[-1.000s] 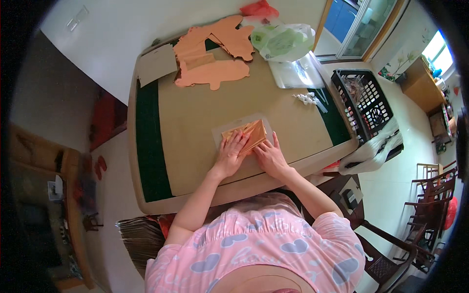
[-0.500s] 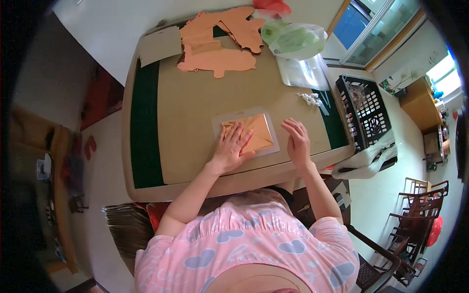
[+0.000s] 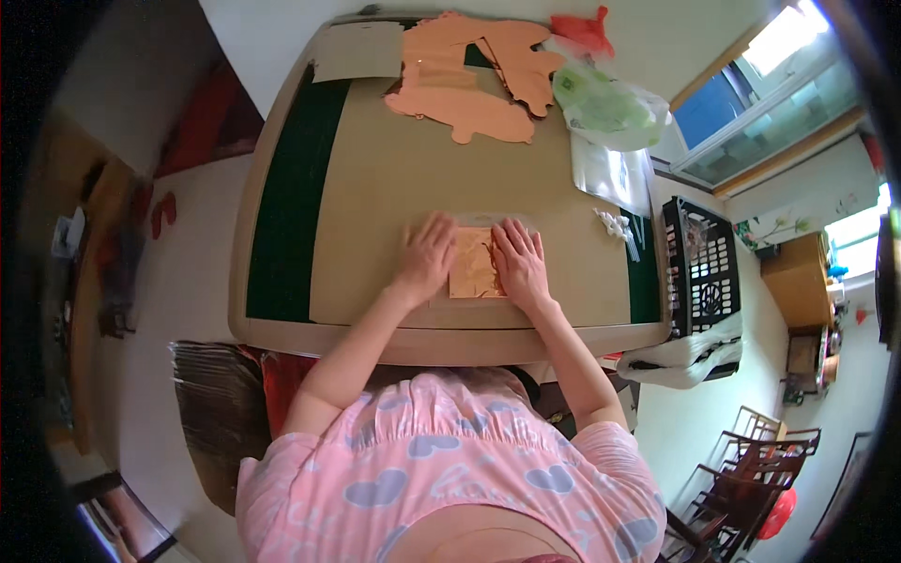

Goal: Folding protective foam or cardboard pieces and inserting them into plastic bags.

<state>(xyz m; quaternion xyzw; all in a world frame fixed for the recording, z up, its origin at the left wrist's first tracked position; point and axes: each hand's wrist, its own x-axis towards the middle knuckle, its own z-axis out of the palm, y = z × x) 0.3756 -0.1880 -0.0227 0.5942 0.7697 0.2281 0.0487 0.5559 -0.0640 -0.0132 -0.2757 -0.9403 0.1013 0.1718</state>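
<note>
A shiny copper-orange foil packet [image 3: 475, 267], folded into a rectangle, lies on the brown table board [image 3: 394, 178] close to the near edge. Around it shows the pale rim of what looks like a clear plastic bag. My right hand [image 3: 522, 267] lies flat over the packet's right side, fingers stretched forward. At the packet's left edge is my left hand [image 3: 425, 258], its fingers extended and slightly blurred; whether it touches the packet I cannot tell. Neither hand grips anything.
Large orange cut-out sheets [image 3: 460, 103] and a grey-beige card [image 3: 357, 52] lie at the far side. Toward the right are a green-white plastic bag [image 3: 610, 108], clear sleeves [image 3: 610, 174], small white pieces [image 3: 613, 223] and a black crate [image 3: 702, 267] beside the table.
My left hand has slid from the packet to its left edge. My right hand has come down onto its right side. The packet now sits straighter, and the view has shifted.
</note>
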